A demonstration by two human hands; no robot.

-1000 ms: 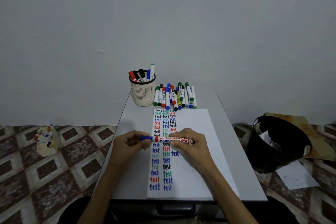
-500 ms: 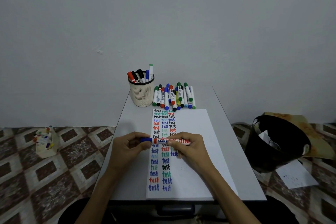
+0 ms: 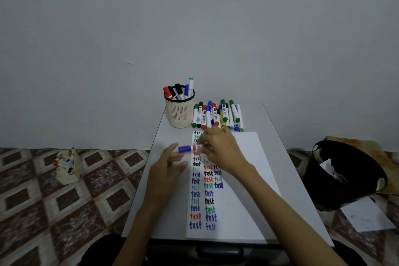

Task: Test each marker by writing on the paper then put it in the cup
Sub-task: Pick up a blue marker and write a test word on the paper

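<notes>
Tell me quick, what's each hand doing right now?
Left hand: open, holding nothing, just beside the marker's cap.
Right hand: closed on the blue-capped marker, gripping its body.

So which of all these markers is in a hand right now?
The blue-capped marker, held level over the paper by the right hand; the others stand in the cup or lie in a row beyond it.

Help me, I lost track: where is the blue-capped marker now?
In the head view, the right hand holds the blue-capped marker across the paper's left edge, nearer than the cup, its cap beside the left hand.
</notes>
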